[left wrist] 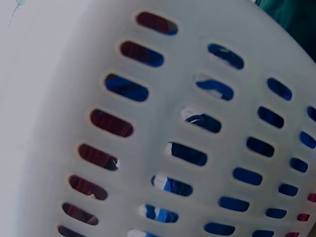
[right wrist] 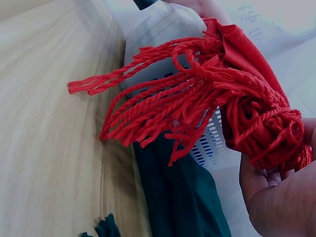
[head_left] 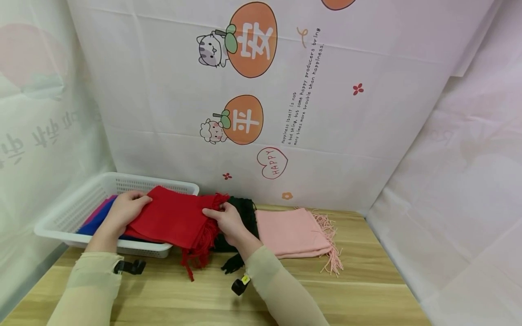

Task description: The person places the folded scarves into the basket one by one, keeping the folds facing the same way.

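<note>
A folded red scarf (head_left: 175,217) with twisted fringe is held up between both hands, over the right part of a white plastic basket (head_left: 183,186). My left hand (head_left: 127,210) grips the scarf's left edge, thumb on top. On the fringed side, my right hand (head_left: 229,222) pinches the scarf; the right wrist view shows its fingers (right wrist: 254,177) beneath the bunched red fringe (right wrist: 197,84). Blue cloth (head_left: 98,219) and a strip of magenta cloth (head_left: 98,209) lie in the basket. In the left wrist view the perforated basket wall (left wrist: 163,123) hides the left hand.
A dark green fringed scarf (head_left: 244,213) lies on the wooden table (head_left: 346,294), right of the basket and partly behind my right hand. Beside it is a folded pink scarf (head_left: 291,233), fringe to the right. Printed white cloth (head_left: 326,172) hangs behind the table and at both sides.
</note>
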Demonstrator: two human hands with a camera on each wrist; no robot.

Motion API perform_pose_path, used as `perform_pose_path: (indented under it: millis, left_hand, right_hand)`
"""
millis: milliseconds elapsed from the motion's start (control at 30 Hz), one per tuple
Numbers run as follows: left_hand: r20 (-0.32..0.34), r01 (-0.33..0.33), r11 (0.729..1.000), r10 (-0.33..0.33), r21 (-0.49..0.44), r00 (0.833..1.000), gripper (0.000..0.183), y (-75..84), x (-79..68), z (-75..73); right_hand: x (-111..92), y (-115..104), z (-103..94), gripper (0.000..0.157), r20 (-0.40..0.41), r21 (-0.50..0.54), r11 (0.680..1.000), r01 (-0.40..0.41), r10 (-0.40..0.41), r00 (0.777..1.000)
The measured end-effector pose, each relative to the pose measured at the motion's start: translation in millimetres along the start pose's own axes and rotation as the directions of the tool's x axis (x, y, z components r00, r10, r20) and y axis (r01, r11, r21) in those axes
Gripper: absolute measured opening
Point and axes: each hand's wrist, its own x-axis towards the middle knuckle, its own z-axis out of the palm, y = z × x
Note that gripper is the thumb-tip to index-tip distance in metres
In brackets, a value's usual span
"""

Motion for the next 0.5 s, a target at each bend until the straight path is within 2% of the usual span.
perform_pose_path:
  millis: [500]
  left_hand:
    - [0.0,0.01,1.0,-0.01,0.0,1.0,0.055,-0.6,-0.1,-2.2]
  right_hand:
    - [2.3,3.3,-0.1,0.045,-0.004,-0.019,1.0,-0.01,0.01,1.0]
